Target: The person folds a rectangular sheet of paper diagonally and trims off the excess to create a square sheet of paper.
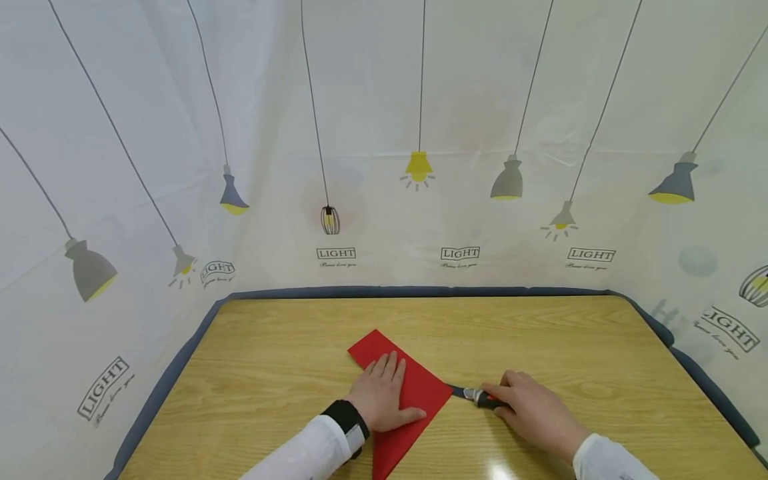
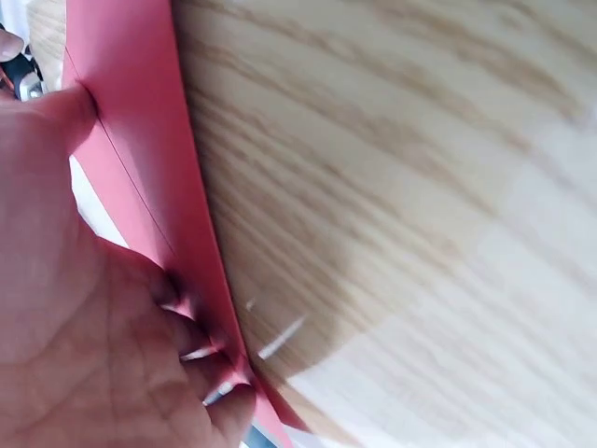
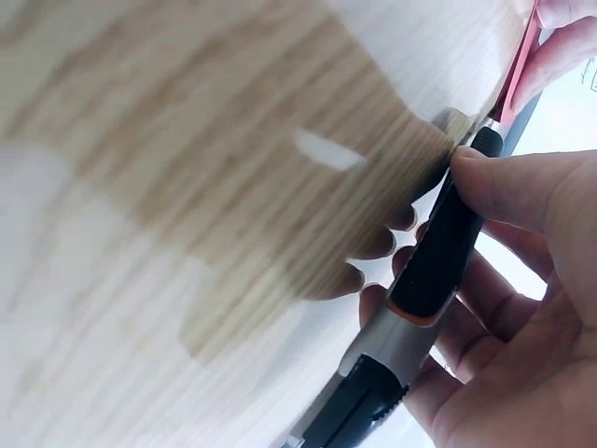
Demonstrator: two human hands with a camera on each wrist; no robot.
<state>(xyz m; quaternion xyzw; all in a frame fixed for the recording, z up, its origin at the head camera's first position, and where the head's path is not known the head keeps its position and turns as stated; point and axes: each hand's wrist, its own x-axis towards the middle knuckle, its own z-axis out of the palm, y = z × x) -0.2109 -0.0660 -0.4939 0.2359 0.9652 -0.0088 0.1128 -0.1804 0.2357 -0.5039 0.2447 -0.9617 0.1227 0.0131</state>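
Note:
A folded piece of red paper (image 1: 423, 390) lies on the wooden table, one corner pointing right. My left hand (image 1: 381, 393) rests on the paper with fingers spread and thumb out to the side. The left wrist view shows a crease line running along the red paper (image 2: 140, 140) beside the palm. To the right, my right hand (image 1: 537, 407) grips a utility knife (image 1: 480, 397) by its black and grey handle. The dark front end of the knife meets the paper's right corner. In the right wrist view, thumb and fingers wrap the knife's handle (image 3: 438, 252).
The wooden table (image 1: 270, 373) has a dark blue edge (image 1: 372, 292) along its back and sides. Behind it hangs a white sheet (image 1: 384, 87) printed with lamps. A dark strap (image 1: 348, 420) circles the left wrist.

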